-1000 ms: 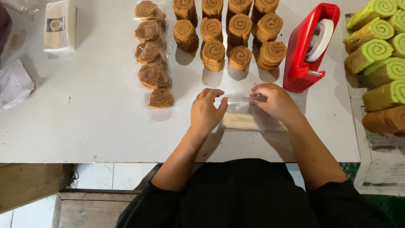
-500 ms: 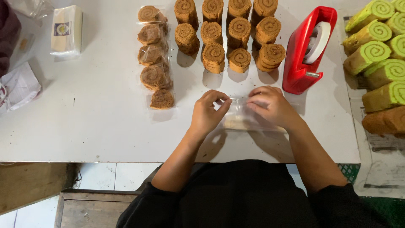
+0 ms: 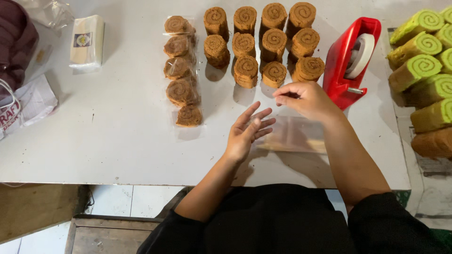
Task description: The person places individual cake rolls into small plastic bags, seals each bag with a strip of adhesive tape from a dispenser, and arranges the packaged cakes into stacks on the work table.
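Observation:
My right hand [image 3: 306,99] pinches the top edge of a clear plastic bag [image 3: 297,134], which hangs down toward the white table [image 3: 117,127] in front of me. Just left of the bag, my left hand [image 3: 246,135] hovers open with its fingers spread and holds nothing. Behind my hands stand several unwrapped brown swirl cake slices [image 3: 261,44] in rows. To their left lies a column of the same slices wrapped in clear plastic [image 3: 181,70].
A red tape dispenser [image 3: 349,59] stands right of the brown slices, close to my right hand. Green swirl cake rolls [image 3: 421,70] are stacked at the far right. A white packet [image 3: 87,41] and crumpled bags [image 3: 26,101] lie at the left.
Both hands were together working on the bag at the table. The right hand has since lifted away with the bag's edge, and the left hand has let go and opened.

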